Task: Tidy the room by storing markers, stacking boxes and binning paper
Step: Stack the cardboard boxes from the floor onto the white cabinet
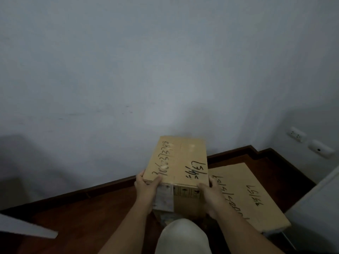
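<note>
A brown cardboard box [178, 158] with black handwriting on its top is in front of me, close to the wall. My left hand [146, 186] grips its near left corner, thumb on the top. My right hand [209, 191] grips its near right corner. Whether the box rests on something beneath it is hidden. A larger, lower cardboard box [245, 195], also with handwriting, lies just to the right on the dark wooden floor [82, 217].
A pale wall [146, 70] rises right behind the boxes, with a dark skirting board. Wall sockets [311, 143] sit at the right. A white panel [321, 208] stands at the right edge, a white edge [27, 228] at lower left. My knee [183, 237] is below the box.
</note>
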Action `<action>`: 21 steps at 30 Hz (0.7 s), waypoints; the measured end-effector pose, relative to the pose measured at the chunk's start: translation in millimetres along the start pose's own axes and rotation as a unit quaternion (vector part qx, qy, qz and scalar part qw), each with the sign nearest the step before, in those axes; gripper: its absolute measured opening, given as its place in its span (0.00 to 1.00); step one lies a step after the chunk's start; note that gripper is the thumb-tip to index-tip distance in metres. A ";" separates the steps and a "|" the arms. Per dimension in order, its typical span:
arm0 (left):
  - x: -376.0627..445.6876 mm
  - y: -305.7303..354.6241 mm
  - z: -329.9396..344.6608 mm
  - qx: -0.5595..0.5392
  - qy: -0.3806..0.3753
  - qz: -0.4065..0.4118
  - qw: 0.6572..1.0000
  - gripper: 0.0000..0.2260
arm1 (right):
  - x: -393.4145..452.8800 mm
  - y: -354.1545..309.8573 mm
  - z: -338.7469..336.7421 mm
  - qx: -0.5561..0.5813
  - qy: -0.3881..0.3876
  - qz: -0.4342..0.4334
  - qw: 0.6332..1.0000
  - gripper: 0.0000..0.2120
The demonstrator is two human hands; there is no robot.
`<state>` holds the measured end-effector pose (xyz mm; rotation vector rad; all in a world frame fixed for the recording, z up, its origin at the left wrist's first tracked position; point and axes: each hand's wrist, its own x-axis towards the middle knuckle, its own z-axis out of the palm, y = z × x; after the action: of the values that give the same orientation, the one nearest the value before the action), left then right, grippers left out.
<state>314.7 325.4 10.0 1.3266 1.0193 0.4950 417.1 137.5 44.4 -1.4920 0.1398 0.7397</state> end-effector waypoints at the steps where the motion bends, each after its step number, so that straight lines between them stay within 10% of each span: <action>1: -8.3 9.0 4.8 -0.016 0.011 0.011 1.000 0.31 | -2.7 -4.7 -1.0 0.017 0.013 -0.015 1.000 0.20; 11: -78.2 123.7 54.4 -0.058 -0.055 0.184 0.980 0.31 | -55.5 -72.3 -43.7 0.182 0.039 -0.130 0.974 0.27; 21: -208.7 247.7 137.4 -0.190 -0.207 0.386 0.879 0.32 | -200.3 -187.8 -151.5 0.233 0.110 -0.394 0.882 0.27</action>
<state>383.0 138.6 300.2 1.3604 -0.0130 0.9039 413.0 -57.7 289.8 -1.0213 -0.1169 -0.1301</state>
